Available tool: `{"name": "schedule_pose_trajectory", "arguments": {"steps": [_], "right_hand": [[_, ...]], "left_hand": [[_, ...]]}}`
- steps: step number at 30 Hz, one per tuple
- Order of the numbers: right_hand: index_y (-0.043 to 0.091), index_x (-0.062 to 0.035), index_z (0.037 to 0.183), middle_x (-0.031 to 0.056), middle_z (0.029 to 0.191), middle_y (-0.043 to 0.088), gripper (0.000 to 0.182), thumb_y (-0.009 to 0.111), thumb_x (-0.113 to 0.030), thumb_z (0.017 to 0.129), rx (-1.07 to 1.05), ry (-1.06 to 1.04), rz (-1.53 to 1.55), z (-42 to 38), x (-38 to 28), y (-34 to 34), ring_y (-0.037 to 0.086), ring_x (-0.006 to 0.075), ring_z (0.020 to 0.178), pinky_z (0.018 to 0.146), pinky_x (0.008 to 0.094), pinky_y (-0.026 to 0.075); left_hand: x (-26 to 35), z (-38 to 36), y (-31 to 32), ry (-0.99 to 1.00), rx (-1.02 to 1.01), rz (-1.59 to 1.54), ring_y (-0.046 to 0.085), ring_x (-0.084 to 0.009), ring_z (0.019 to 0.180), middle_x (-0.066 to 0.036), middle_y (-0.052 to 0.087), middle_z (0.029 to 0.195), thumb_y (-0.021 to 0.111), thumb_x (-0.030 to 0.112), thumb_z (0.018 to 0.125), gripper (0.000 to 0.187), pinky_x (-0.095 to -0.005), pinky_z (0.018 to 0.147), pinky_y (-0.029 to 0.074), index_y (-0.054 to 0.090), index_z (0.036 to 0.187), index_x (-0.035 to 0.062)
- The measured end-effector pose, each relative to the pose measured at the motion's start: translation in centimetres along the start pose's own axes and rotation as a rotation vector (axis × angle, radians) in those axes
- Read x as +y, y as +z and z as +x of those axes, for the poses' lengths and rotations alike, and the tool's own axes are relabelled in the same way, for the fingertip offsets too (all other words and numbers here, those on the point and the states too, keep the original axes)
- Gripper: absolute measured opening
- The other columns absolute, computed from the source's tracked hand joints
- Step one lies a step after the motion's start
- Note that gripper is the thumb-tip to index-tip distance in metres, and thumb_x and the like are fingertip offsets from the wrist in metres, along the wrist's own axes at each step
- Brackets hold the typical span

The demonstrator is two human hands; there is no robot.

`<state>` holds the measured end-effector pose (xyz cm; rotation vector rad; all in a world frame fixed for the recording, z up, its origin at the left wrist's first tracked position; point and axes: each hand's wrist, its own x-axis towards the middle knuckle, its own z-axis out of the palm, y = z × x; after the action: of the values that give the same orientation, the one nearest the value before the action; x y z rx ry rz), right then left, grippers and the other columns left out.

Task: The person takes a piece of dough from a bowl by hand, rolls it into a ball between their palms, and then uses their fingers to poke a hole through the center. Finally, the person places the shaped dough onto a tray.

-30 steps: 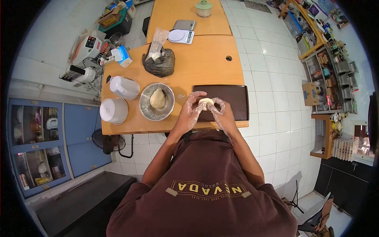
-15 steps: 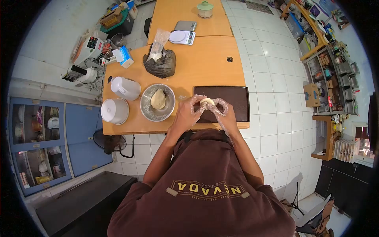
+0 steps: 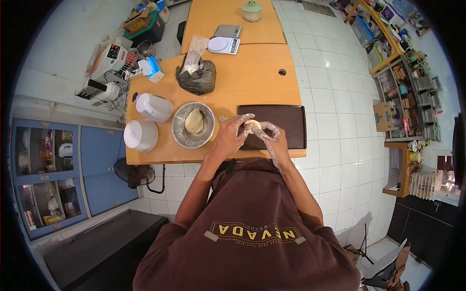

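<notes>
A small pale piece of dough (image 3: 253, 125) is pinched between the fingertips of both hands, above the left part of a dark brown tray (image 3: 286, 127). My left hand (image 3: 234, 132) grips it from the left, with flour on the fingers. From the right, my right hand (image 3: 273, 139) holds the same piece, its thumb and fingers floury too. Fingers partly cover the dough. Left of my hands, a bigger lump of dough (image 3: 194, 121) rests in a flour-dusted steel bowl (image 3: 180, 139).
A white pitcher (image 3: 154, 107) and a lidded white tub (image 3: 141, 136) stand left of the bowl. Behind are a black plastic bag (image 3: 199, 83), a white kitchen scale (image 3: 222, 45), a grey scale (image 3: 228, 31) and a green-lidded container (image 3: 252, 11). The table's front edge lies near my waist.
The piece of dough has turned slightly between my fingertips, and both hands have shifted a little. The bowl and tray look unmoved on the table.
</notes>
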<state>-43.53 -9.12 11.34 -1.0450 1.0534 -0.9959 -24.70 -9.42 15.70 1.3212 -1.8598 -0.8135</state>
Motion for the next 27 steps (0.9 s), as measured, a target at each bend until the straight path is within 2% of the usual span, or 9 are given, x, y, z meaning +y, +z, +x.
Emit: {"name": "schedule_pose_trajectory", "arguments": {"steps": [2, 4, 8, 13, 16, 19, 23, 27], "right_hand": [[0.075, 0.0015, 0.110, 0.0027, 0.101, 0.074, 0.017, 0.073, -0.010, 0.098, 0.083, 0.018, 0.046, 0.0, -0.3, 0.4, 0.063, 0.0092, 0.097, 0.090, 0.0288, 0.049], [0.075, 0.0013, 0.110, 0.0027, 0.101, 0.074, 0.016, 0.072, -0.010, 0.098, 0.079, 0.059, 0.087, -0.1, -0.8, 0.6, 0.063, 0.0094, 0.096, 0.090, 0.0291, 0.049], [0.075, 0.0008, 0.108, 0.0024, 0.100, 0.073, 0.016, 0.072, -0.012, 0.099, 0.056, 0.104, 0.059, -0.1, -0.7, 0.4, 0.062, 0.0097, 0.096, 0.090, 0.0291, 0.049], [0.072, -0.0003, 0.103, 0.0011, 0.097, 0.071, 0.014, 0.072, -0.014, 0.100, -0.043, -0.039, -0.096, 0.1, 0.3, 0.0, 0.060, 0.0085, 0.095, 0.089, 0.0284, 0.048], [0.072, -0.0006, 0.101, 0.0007, 0.095, 0.070, 0.012, 0.072, -0.012, 0.099, -0.042, -0.031, -0.121, -0.2, -0.6, 0.3, 0.058, 0.0079, 0.095, 0.089, 0.0284, 0.047], [0.072, -0.0006, 0.100, 0.0010, 0.095, 0.070, 0.011, 0.072, -0.012, 0.099, 0.009, -0.041, -0.068, -0.3, -0.3, 0.5, 0.059, 0.0083, 0.094, 0.089, 0.0286, 0.047], [0.072, 0.0002, 0.098, 0.0016, 0.095, 0.070, 0.010, 0.071, -0.010, 0.099, 0.070, -0.041, -0.032, -0.5, 0.1, 0.7, 0.059, 0.0088, 0.094, 0.088, 0.0287, 0.048], [0.074, 0.0019, 0.102, 0.0060, 0.098, 0.072, 0.013, 0.072, -0.010, 0.098, -0.008, -0.045, -0.132, -0.4, 1.1, 0.0, 0.063, 0.0109, 0.093, 0.086, 0.0310, 0.050]], "left_hand": [[-0.6, -0.1, 0.5, -0.019, 0.013, -0.033, 0.074, -0.0321, 0.103, -0.019, 0.074, 0.114, 0.070, -0.005, 0.088, 0.045, -0.0401, 0.092, 0.058, 0.069, 0.132, 0.0056], [-0.7, -0.3, 1.1, -0.027, 0.022, -0.090, 0.075, -0.0271, 0.103, -0.018, 0.074, 0.112, 0.070, -0.005, 0.090, 0.046, -0.0385, 0.091, 0.060, 0.067, 0.135, 0.0059], [-0.6, -0.4, 1.3, -0.070, 0.031, -0.137, 0.075, -0.0256, 0.102, -0.018, 0.074, 0.109, 0.069, -0.006, 0.092, 0.050, -0.0379, 0.092, 0.060, 0.063, 0.141, 0.0061], [-0.3, -0.3, 0.7, -0.092, -0.008, -0.109, 0.073, -0.0234, 0.104, -0.017, 0.072, 0.112, 0.068, -0.006, 0.093, 0.051, -0.0376, 0.093, 0.060, 0.061, 0.143, 0.0054], [-0.9, -0.9, 1.1, -0.162, -0.010, -0.242, 0.070, -0.0195, 0.108, -0.014, 0.070, 0.116, 0.069, -0.004, 0.094, 0.053, -0.0357, 0.093, 0.058, 0.059, 0.145, 0.0055], [-1.3, -1.6, 1.4, -0.239, -0.074, -0.507, 0.067, -0.0169, 0.110, -0.010, 0.069, 0.119, 0.067, -0.003, 0.096, 0.055, -0.0329, 0.095, 0.054, 0.055, 0.149, 0.0058], [-1.4, -2.0, 2.1, -0.247, -0.047, -0.619, 0.064, -0.0143, 0.111, -0.007, 0.068, 0.116, 0.064, -0.002, 0.098, 0.053, -0.0313, 0.099, 0.051, 0.054, 0.149, 0.0055], [-0.7, -1.7, 2.2, -0.274, 0.020, -0.685, 0.062, -0.0135, 0.109, -0.006, 0.067, 0.115, 0.064, 0.000, 0.099, 0.049, -0.0310, 0.098, 0.050, 0.054, 0.147, 0.0050]]}}
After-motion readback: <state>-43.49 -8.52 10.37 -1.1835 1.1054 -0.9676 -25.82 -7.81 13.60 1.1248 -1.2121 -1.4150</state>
